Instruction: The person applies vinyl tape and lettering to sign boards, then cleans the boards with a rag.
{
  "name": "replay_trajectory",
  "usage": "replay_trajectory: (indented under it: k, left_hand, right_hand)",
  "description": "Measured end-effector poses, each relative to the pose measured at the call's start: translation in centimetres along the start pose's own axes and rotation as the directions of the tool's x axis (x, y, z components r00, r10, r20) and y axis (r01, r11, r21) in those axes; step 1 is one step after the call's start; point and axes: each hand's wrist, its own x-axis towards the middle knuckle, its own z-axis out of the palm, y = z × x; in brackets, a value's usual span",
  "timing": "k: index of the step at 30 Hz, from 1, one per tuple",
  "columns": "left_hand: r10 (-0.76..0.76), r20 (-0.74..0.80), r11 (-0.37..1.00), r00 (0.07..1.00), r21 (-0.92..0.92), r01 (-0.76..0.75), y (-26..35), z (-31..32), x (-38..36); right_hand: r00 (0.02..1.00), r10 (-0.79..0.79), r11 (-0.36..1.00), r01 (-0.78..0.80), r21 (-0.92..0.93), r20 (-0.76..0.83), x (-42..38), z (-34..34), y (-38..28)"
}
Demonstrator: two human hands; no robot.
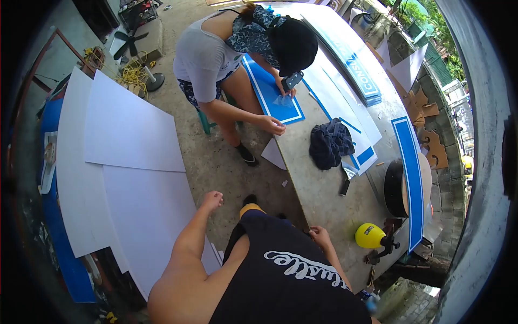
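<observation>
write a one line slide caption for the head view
Wearer's right hand rests at the concrete table edge, left hand fisted over white boards; a co-worker bends over a blue sign.

The right hand [320, 236] rests at the table [318, 194] edge, its fingertips hidden, so what it grips cannot be told. At three o'clock a blue sign strip [413, 183] covers part of a dark round object [394, 189]. The co-worker's [243, 59] face is hidden.
</observation>
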Motion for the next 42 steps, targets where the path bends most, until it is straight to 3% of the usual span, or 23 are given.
replay_trajectory:
  k: [4,8,15,19,25,30,34,42]
  left_hand:
    - [-0.060,0.006,0.998,0.998,0.033,0.060,-1.4,4.1,-2.3]
    - [0.068,0.070,0.989,0.995,0.127,-0.077,0.3,9.3,-5.9]
    - [0.248,0.073,0.948,0.966,0.187,-0.257,4.3,14.4,-11.0]
    - [0.259,0.014,0.949,0.966,0.184,-0.257,2.1,13.7,-13.5]
    - [0.102,-0.119,0.985,0.988,0.148,-0.084,-5.7,10.9,-17.8]
    - [-0.009,-0.183,1.000,0.983,0.005,0.010,-12.0,9.6,-20.2]
    - [-0.076,-0.164,0.994,0.984,-0.088,0.062,-14.9,9.7,-20.2]
    - [-0.022,-0.119,0.985,0.993,-0.171,0.001,-17.4,4.3,-17.2]
  right_hand:
    - [0.999,-0.038,0.999,0.039,0.015,-0.034,-1.5,-1.8,2.3]
    - [0.998,0.031,0.989,-0.023,0.145,-0.052,-2.4,-3.9,6.2]
    - [0.997,-0.066,0.997,0.068,0.039,-0.043,-3.7,-6.1,10.3]
    - [0.991,-0.129,0.991,0.130,-0.030,0.037,-2.8,-6.3,9.5]
    - [0.967,-0.241,0.968,0.246,-0.056,0.086,0.0,-5.8,6.2]
    - [0.939,-0.320,0.940,0.331,-0.084,0.122,0.8,-5.7,3.0]
    - [0.936,-0.325,0.920,0.347,-0.184,0.137,0.9,-4.9,1.4]
    - [0.954,-0.271,0.920,0.297,-0.257,0.132,-2.5,1.6,-5.0]
